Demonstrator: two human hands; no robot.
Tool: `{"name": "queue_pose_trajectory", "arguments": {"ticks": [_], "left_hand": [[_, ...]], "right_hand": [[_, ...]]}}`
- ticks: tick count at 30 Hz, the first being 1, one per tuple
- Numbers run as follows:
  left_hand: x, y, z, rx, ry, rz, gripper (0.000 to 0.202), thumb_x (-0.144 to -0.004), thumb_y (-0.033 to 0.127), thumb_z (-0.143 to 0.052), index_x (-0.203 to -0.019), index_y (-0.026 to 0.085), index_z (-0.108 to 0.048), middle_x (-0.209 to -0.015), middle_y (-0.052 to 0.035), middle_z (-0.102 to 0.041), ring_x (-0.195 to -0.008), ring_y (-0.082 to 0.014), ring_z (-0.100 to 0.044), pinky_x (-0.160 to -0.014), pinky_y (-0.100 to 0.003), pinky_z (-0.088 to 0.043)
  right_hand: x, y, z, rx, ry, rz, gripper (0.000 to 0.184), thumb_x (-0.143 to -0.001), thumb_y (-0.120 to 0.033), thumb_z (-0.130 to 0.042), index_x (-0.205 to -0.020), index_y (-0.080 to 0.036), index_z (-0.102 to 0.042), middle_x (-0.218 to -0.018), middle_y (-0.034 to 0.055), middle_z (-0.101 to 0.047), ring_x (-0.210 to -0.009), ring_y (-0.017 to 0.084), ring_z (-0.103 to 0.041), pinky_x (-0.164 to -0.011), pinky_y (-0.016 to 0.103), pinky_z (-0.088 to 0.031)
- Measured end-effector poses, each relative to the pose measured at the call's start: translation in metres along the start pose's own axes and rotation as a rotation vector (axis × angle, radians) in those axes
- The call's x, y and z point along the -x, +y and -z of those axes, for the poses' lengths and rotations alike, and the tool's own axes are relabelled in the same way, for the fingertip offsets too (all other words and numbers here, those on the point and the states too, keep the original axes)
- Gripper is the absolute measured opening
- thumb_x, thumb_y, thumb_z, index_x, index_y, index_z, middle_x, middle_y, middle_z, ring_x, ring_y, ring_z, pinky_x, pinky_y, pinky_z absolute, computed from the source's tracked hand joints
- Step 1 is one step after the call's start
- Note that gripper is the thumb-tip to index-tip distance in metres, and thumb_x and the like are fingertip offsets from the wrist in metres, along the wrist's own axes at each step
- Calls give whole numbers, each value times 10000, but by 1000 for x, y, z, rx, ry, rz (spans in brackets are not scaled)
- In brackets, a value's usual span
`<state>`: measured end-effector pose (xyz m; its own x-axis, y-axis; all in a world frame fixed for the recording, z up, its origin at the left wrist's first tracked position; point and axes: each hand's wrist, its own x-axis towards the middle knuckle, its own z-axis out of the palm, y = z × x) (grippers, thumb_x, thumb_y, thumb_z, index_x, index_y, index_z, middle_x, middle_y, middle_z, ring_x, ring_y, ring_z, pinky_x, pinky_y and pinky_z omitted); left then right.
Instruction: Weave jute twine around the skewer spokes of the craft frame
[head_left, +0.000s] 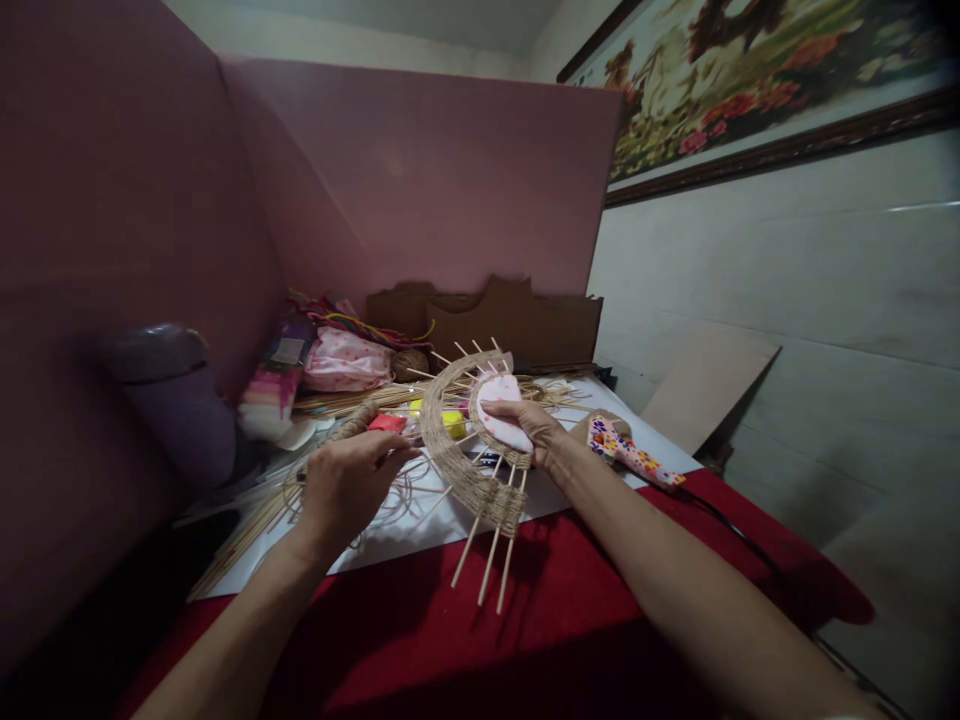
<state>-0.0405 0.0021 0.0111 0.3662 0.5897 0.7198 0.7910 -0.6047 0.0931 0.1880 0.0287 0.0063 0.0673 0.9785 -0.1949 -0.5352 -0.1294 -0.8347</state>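
Hold firm on one side, pinch light on the other

Gripping the woven piece at its right with the right hand: thumb laid across the white pad, the other fingers hidden behind. Best to press there, flat-thumbed, and to spare the spokes, likely to bend or shift under a hard squeeze.

Pinching with the left hand, just left of the outer band: thumb and forefinger together at the tips. Cannot tell about any strand between them. If drawing twine, pull evenly, snug but not tight, so as not to crowd neighbouring spokes or pucker the rows. Watch the gap between the inner ring and the outer band, crossed by bare spokes, and try to hold it even.

Held tilted above the table, over the white sheet, with the nearest spoke tips out over the red cloth. Mind those tips: easy to snag.

Near the left hand, watch for tangles in the loose twine beside the twine roll. To the right, beyond the right hand, give room to the floral glue gun and its black cord; impossible to see if hot. Farther back, leave alone the reeds and cardboard.
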Motion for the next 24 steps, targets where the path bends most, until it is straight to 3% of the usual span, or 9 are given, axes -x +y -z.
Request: {"name": "queue_pose_trajectory", "arguments": {"ticks": [5,12,15,19,22,24], "left_hand": [[0,-1,-1,31,51,64,160,-768,353,-608,-773,237,-719,-674,-11,-718,-564,-142,-620,-525,-226,-378],[0,-1,0,52,95,23,182,-779,361,-595,-769,223,-714,-706,-14,-727,-592,-149,-640,-540,-229,-398],[0,-3,0,63,93,84,190,-774,370,-600,-783,222,-719,-692,-19,-725,-597,-153,-641,-544,-230,-409],[0,-7,-2,114,108,170,190,-757,381,-613,-792,237,-733,-682,-21,-728,-573,-157,-638,-544,-242,-433],[0,-8,-3,232,111,206,170,-741,377,-630,-806,261,-736,-740,-13,-740,-639,-168,-662,-604,-253,-475],[0,-7,-3,370,105,228,171,-726,370,-650,-821,257,-736,-775,-14,-743,-692,-175,-673,-638,-255,-495]], "right_hand": [[1,2,0,34,-35,-24,92,-676,-3,-606,-729,-77,-611,-540,57,-662,-421,130,-592,-443,210,-507],[1,-3,1,36,-14,-34,87,-691,-6,-591,-735,-82,-600,-522,49,-651,-412,133,-583,-437,222,-503],[3,-6,1,22,-19,-36,61,-726,-47,-591,-778,-76,-607,-545,54,-651,-444,142,-588,-451,247,-508],[4,-8,2,-13,-10,30,191,-794,-208,-608,-948,-96,-593,-793,71,-667,-663,162,-625,-587,303,-533],[4,-7,3,-39,3,99,291,-861,-304,-526,-1104,-142,-533,-1071,77,-580,-889,181,-591,-744,373,-509],[4,-7,4,-58,18,150,307,-873,-315,-504,-1136,-157,-513,-1127,75,-545,-937,188,-573,-777,393,-495]]}}
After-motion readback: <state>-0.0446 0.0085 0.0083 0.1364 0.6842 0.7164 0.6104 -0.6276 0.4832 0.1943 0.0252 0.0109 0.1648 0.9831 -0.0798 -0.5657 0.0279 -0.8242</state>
